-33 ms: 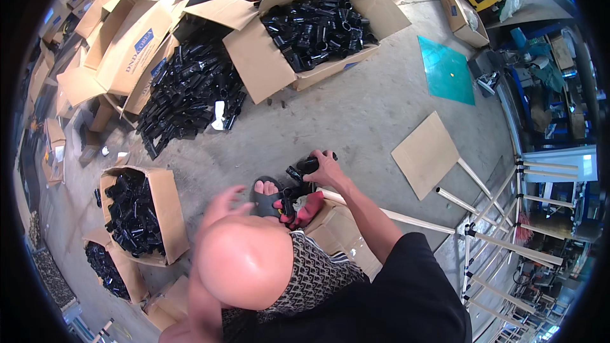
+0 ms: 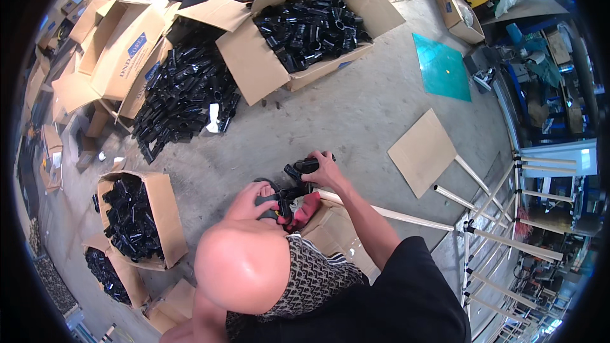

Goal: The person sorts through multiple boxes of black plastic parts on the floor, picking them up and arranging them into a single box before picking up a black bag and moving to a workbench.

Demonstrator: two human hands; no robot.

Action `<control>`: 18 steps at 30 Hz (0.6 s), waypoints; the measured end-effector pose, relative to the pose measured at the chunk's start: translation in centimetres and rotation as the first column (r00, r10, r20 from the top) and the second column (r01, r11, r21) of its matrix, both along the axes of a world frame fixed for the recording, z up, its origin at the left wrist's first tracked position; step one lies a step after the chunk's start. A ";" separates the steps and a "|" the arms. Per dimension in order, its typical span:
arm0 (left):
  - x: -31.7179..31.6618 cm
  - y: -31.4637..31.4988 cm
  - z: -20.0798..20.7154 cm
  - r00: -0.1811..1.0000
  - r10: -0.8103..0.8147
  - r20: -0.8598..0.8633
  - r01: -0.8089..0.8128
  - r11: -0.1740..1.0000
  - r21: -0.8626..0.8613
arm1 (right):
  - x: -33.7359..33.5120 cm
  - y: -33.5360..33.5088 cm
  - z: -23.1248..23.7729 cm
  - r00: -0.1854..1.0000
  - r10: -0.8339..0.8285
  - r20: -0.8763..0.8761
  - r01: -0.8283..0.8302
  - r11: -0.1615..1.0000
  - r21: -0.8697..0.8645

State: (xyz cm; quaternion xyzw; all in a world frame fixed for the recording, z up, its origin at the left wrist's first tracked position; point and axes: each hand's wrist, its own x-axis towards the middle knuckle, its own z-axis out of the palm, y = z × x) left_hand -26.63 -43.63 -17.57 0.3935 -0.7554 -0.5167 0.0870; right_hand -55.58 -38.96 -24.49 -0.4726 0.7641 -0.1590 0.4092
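My right hand [image 2: 327, 170] is closed round a black pipe fitting [image 2: 308, 166], with the fingers curled over its top. More black fittings [image 2: 297, 185] lie or hang just below it; their edges merge. My left hand [image 2: 249, 203] is low over a foot in a dark sandal [image 2: 262, 185], thumb and fingers apart with dark material between them. Right beside its fingertips is a red and black item [image 2: 308, 209] whose kind I cannot make out. My bent knee [image 2: 241, 267] covers part of the left forearm.
A big carton [image 2: 254, 67] of black fittings stands ahead, beside a loose heap of fittings [image 2: 184, 89]. Smaller filled cartons [image 2: 168, 216] are at left. A cardboard sheet [image 2: 422, 152], a green sheet [image 2: 441, 67] and a cream pipe frame [image 2: 470, 228] lie at right.
My left hand has moved right and down from beside the foot to over it, next to the red and black item. My right hand keeps its grip on the fitting.
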 end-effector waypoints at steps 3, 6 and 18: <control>-4.8 0.9 -3.2 0.960 -0.177 0.217 0.212 0.966 -0.149 | -0.4 1.5 -0.6 0.978 -0.170 0.122 0.186 0.974 -0.131; -8.2 1.6 -4.6 0.884 -0.301 0.359 0.387 0.901 -0.197 | -2.0 2.5 -1.7 0.925 -0.293 0.244 0.343 0.918 -0.198; -13.0 2.4 -6.6 0.822 -0.219 0.525 0.239 0.971 0.031 | 0.8 -1.6 -1.2 0.968 -0.201 0.153 0.201 0.979 0.017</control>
